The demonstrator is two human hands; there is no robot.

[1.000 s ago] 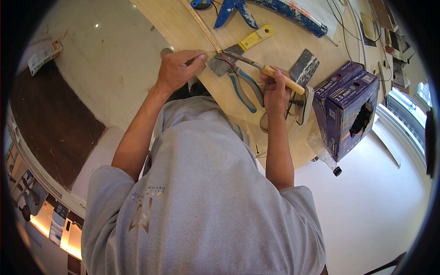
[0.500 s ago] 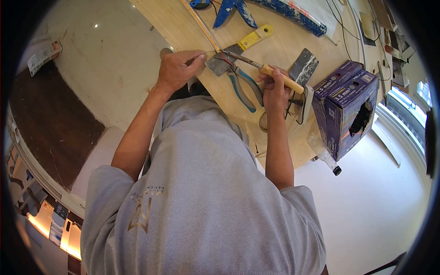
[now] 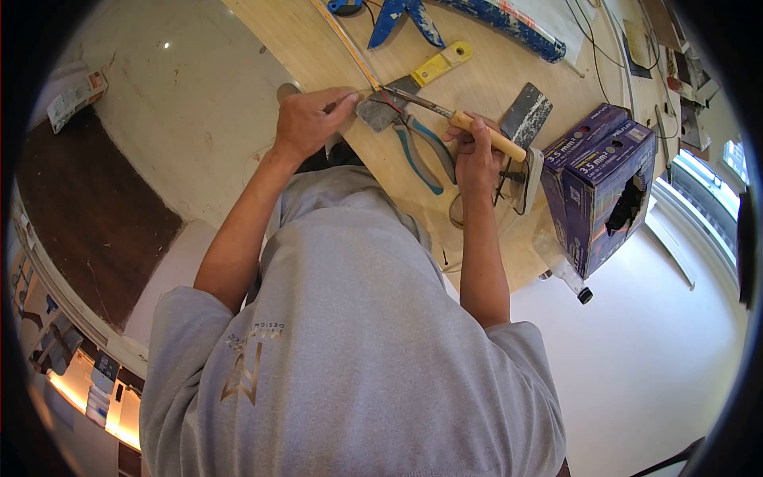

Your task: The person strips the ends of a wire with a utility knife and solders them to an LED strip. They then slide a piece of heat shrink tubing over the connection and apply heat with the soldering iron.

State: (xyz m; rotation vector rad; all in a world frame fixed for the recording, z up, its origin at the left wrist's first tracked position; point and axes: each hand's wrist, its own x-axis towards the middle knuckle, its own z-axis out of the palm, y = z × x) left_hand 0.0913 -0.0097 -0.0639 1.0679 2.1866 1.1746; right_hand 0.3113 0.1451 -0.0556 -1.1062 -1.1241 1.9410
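My right hand (image 3: pixel 478 157) grips the wooden handle of a soldering iron (image 3: pixel 497 141), whose metal tip points left to the end of a thin LED strip (image 3: pixel 346 41). My left hand (image 3: pixel 311 123) pinches a thin wire (image 3: pixel 366 90) near that same end. Beneath the strip's end lies a yellow-handled scraper (image 3: pixel 442 67). Pliers with teal handles (image 3: pixel 412 159) rest between my hands, beside a short red wire (image 3: pixel 391 102).
A second scraper blade (image 3: pixel 527 115) lies right of the iron. Purple boxes (image 3: pixel 604 171) and a clear bottle (image 3: pixel 566 273) stand at the table's right edge. A blue caulking gun (image 3: pixel 509 25) lies at the back of the wooden table (image 3: pixel 334 63).
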